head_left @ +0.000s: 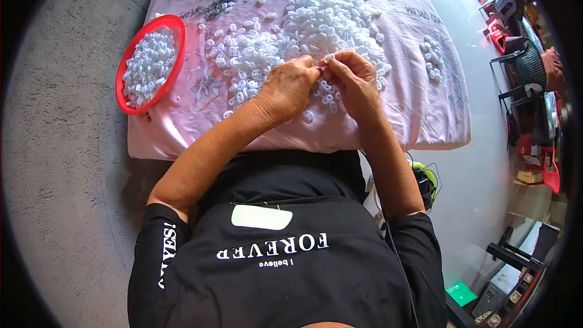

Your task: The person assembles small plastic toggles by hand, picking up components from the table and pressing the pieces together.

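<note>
My left hand [288,88] and my right hand [359,88] meet over a table covered with a pink cloth, their fingertips almost touching. Between the thumb and forefinger of my right hand is a small white plastic piece [328,58]. The fingers of my left hand are pinched together right beside it; whatever they hold is hidden. A large heap of small white oval plastic pieces [328,18] lies just beyond my hands, and some of them show two dark holes. More of these pieces [252,54] spread out to the left of the heap and under my wrists.
A red plastic basin [181,42] full of similar white pieces stands at the table's left edge. A small separate group of pieces [432,59] lies on the pink cloth [407,30] at the right. Beyond the table on the right are a dark chair [529,64] and a red stool [549,173].
</note>
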Tool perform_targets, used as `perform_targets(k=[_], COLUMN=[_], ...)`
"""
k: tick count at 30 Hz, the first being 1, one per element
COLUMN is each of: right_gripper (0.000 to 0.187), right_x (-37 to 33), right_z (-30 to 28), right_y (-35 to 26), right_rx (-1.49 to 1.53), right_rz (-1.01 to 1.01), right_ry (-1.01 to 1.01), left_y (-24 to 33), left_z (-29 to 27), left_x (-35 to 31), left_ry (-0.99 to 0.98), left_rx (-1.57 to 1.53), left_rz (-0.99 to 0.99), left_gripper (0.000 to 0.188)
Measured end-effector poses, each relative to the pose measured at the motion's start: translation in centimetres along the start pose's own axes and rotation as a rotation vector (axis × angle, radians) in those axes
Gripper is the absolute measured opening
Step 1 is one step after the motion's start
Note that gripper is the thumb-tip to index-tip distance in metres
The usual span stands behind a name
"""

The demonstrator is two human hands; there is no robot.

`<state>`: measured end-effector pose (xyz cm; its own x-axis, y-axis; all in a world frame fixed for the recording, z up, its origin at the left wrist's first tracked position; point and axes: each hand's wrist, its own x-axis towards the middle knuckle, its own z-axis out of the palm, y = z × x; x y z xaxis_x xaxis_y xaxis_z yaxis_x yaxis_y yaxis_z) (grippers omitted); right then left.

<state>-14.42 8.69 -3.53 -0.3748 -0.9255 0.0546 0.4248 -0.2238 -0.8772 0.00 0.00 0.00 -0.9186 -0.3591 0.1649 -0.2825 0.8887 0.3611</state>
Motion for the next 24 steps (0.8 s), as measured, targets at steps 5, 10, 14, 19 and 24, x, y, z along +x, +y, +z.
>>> perform_targets(k=[5, 10, 14, 19, 24], right_gripper=[0.006, 0.007, 0.008, 0.009, 0.009], right_x=[-0.1, 0.0, -0.1, -0.6, -0.6], right_z=[0.3, 0.1, 0.5, 0.7, 0.9], right_y=[-0.1, 0.0, 0.0, -0.3, -0.4], right_rx=[0.038, -0.009, -0.07, -0.061, -0.062], right_rz=[0.017, 0.019, 0.071, 0.14, 0.196], right_ry=[-0.011, -0.022, -0.063, -0.161, -0.217], left_y=[-0.2, -0.8, -2.2, -1.5, -1.6], left_z=[0.8, -0.4, -1.1, -1.9, -1.5], left_x=[-0.7, -1.7, -3.1, -4.3, -4.8], left_ry=[0.113, 0.16, 0.163, 0.184, 0.266], left_rx=[-0.073, -0.323, -0.996, -1.371, -1.282], left_rz=[-0.009, -0.115, -0.346, -0.418, -0.294], left_gripper=[0.017, 0.019, 0.022, 0.023, 0.026])
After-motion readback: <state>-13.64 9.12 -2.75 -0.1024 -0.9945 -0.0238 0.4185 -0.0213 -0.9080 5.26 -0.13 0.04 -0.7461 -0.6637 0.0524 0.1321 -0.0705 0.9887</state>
